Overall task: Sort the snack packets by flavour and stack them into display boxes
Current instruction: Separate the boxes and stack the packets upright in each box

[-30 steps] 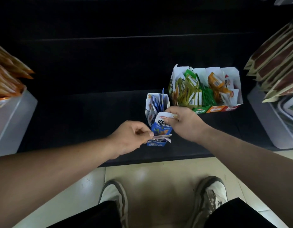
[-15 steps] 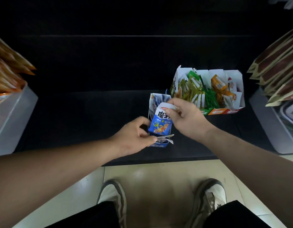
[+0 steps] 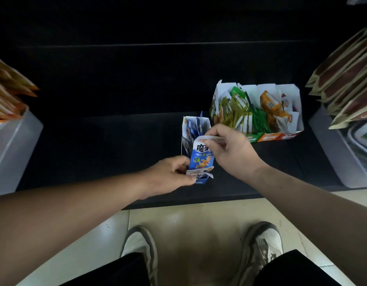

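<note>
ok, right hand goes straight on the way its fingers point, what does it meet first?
Probably the blue display box: the right hand pinches the blue packet by its top, fingers pointing left at the box's open top. Depth is unclear.

Black shelf (image 3: 108, 145): blue display box (image 3: 186, 137), joined display boxes (image 3: 269, 137), left bin (image 3: 11, 147), right bin (image 3: 333, 155).

This is a shop aisle, seen at a low black display shelf (image 3: 116, 141). Open cardboard display boxes (image 3: 289, 93) with printed front lips, packed with green, yellow and orange snack packets (image 3: 258, 120), stand on it. Grey bins (image 3: 11, 149) at either side hold rows of bagged goods (image 3: 343, 75). Pale floor tiles (image 3: 188, 219) run beneath the shelf edge.
</note>
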A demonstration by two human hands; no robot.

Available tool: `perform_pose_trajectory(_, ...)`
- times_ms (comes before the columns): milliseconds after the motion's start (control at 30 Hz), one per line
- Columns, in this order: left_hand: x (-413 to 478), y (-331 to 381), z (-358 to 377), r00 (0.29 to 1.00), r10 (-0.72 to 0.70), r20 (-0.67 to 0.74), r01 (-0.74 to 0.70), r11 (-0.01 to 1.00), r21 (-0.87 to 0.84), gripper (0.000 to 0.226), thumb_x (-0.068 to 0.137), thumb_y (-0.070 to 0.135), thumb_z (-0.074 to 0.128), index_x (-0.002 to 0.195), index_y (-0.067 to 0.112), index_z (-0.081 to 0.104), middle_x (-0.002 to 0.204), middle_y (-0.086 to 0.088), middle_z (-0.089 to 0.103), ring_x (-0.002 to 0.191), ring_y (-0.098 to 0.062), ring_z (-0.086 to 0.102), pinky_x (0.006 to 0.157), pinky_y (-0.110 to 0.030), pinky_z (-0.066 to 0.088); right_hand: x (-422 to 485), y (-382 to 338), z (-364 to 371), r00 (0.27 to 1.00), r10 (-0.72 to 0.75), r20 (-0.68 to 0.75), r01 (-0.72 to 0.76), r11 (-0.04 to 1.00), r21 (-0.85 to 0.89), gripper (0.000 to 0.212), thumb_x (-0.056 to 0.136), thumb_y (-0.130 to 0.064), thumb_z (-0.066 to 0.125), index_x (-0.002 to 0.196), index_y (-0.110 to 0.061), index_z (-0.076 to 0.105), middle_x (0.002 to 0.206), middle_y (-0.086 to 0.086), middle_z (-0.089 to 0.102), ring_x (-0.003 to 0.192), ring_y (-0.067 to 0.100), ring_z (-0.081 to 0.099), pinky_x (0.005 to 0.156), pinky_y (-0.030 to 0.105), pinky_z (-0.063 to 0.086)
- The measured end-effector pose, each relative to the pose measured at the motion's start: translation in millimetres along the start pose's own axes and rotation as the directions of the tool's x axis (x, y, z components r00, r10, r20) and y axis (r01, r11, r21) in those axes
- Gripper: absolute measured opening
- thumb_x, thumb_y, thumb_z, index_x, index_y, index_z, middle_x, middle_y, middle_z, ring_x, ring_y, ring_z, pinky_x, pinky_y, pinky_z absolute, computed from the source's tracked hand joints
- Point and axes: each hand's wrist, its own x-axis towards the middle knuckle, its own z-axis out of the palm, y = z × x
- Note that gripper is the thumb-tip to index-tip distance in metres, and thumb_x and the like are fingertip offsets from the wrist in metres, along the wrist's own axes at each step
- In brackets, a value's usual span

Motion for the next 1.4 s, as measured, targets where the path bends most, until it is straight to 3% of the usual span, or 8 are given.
perform_pose_trajectory(167,1.3,-4.5,0.1,0.997,-0.078,-0.029,0.08,0.995,0.066,0.036,0.087,0.022,0.078,0.114,0.042,0.066,0.109,0.014,0.072,0.099,-0.015,0.071,0.074,-0.027,0.054,-5.9,6.0,4.5,0.996,-0.047,0.075,0.049,0.998,-0.031,0.01,0.101,-0.018,0.066,0.095,-0.026,0.067,0.072,-0.003,0.064,0.064,0.014,0.057,0.058,0.027,0.048)
perform_pose_trajectory(367,2.3,-3.4,1.6,0.995,-0.091,-0.043,0.093,0.995,0.045,0.03,0.096,0.017,0.065,0.116,0.039,0.063,0.114,0.014,0.069,0.104,-0.011,0.067,0.076,-0.03,0.059,-10.9,6.5,10.4,0.957,0.001,0.29,0.032,0.993,-0.11,0.014,0.102,-0.02,0.061,0.094,-0.028,0.07,0.07,-0.003,0.062,0.067,0.015,0.059,0.064,0.034,0.051)
perform_pose_trajectory(600,6.8,-9.9,11.0,0.973,-0.179,0.144,0.165,0.981,0.102,0.049,0.106,0.032,0.053,0.152,0.037,0.039,0.141,0.007,0.056,0.111,-0.012,0.069,0.076,-0.031,0.064,-14.2,3.6,15.3,0.911,0.033,0.412,0.135,0.918,-0.373,0.015,0.107,-0.031,0.05,0.096,-0.026,0.06,0.08,-0.007,0.058,0.077,0.018,0.055,0.069,0.039,0.048)
perform_pose_trajectory(800,15.8,-0.6,-8.8,0.968,-0.064,-0.244,0.072,0.997,0.024,0.035,0.094,-0.003,0.052,0.105,0.025,0.07,0.107,-0.004,0.075,0.085,-0.019,0.076,0.057,-0.029,0.057,-11.7,5.0,11.2,0.842,0.243,0.482,-0.153,0.964,-0.218,0.03,0.109,-0.039,0.041,0.11,-0.035,0.071,0.112,-0.008,0.057,0.114,0.006,0.05,0.105,0.028,0.037)
perform_pose_trajectory(900,20.3,4.1,-15.7,0.922,0.0,-0.387,0.005,1.0,0.011,0.013,0.099,0.027,0.065,0.095,0.02,0.075,0.091,-0.006,0.078,0.08,-0.02,0.076,0.055,-0.025,0.056,-13.9,7.0,10.5,0.903,0.254,0.348,-0.273,0.962,0.005,0.02,0.1,-0.032,0.065,0.09,-0.019,0.076,0.091,-0.001,0.064,0.082,0.001,0.057,0.084,0.024,0.043)
perform_pose_trajectory(967,26.2,6.3,-12.7,0.909,0.063,-0.413,-0.028,0.996,0.09,0.028,0.095,0.042,0.072,0.084,0.017,0.076,0.079,-0.006,0.076,0.074,-0.022,0.075,0.052,-0.025,0.053,-14.7,7.8,6.6,0.873,0.311,0.375,-0.362,0.93,0.071,0.021,0.095,-0.036,0.073,0.084,-0.017,0.075,0.08,0.0,0.068,0.074,0.004,0.058,0.075,0.024,0.044)
perform_pose_trajectory(1167,39.2,14.8,-1.6,0.858,0.024,-0.513,0.046,0.991,0.124,0.034,0.093,0.028,0.069,0.071,0.002,0.071,0.067,-0.011,0.073,0.064,-0.027,0.073,0.057,-0.039,0.062,-18.1,10.5,4.3,0.834,0.365,0.414,-0.438,0.894,0.094,0.024,0.094,-0.042,0.073,0.082,-0.022,0.078,0.079,-0.01,0.068,0.084,0.007,0.062,0.075,0.022,0.044)
perform_pose_trajectory(1400,16.9,36.6,-18.6,0.86,0.013,-0.511,0.065,0.989,0.135,0.022,0.092,0.024,0.069,0.077,0.009,0.074,0.069,-0.003,0.076,0.063,-0.015,0.075,0.057,-0.028,0.058,-18.6,8.6,2.6,0.834,0.374,0.407,-0.463,0.874,0.146,0.041,0.101,-0.03,0.066,0.141,-0.037,0.062,0.117,-0.015,0.072,0.106,-0.005,0.062,0.082,0.015,0.043)
